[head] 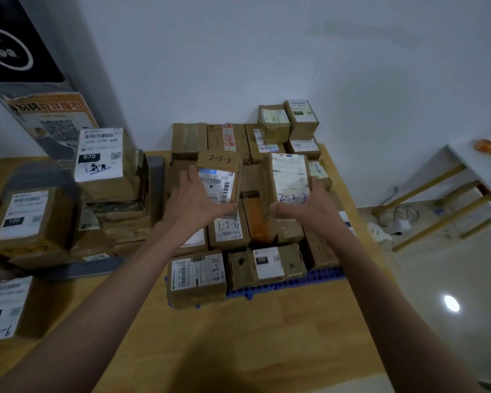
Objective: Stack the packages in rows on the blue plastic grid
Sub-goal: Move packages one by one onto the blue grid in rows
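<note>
Left hand [194, 198] and right hand [309, 207] hide packages' [219, 177] lower corners.

box [219, 177] marked "2-3-3"; label [100, 154] reads "070".

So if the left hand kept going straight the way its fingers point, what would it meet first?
The left hand already grips the box marked 2-3-3. Beyond it, the taped brown box in the back row near the wall looks next, though depth is unclear.

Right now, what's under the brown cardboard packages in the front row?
The blue plastic grid, showing only along its front edge on the wooden table. The rest is covered.
</note>
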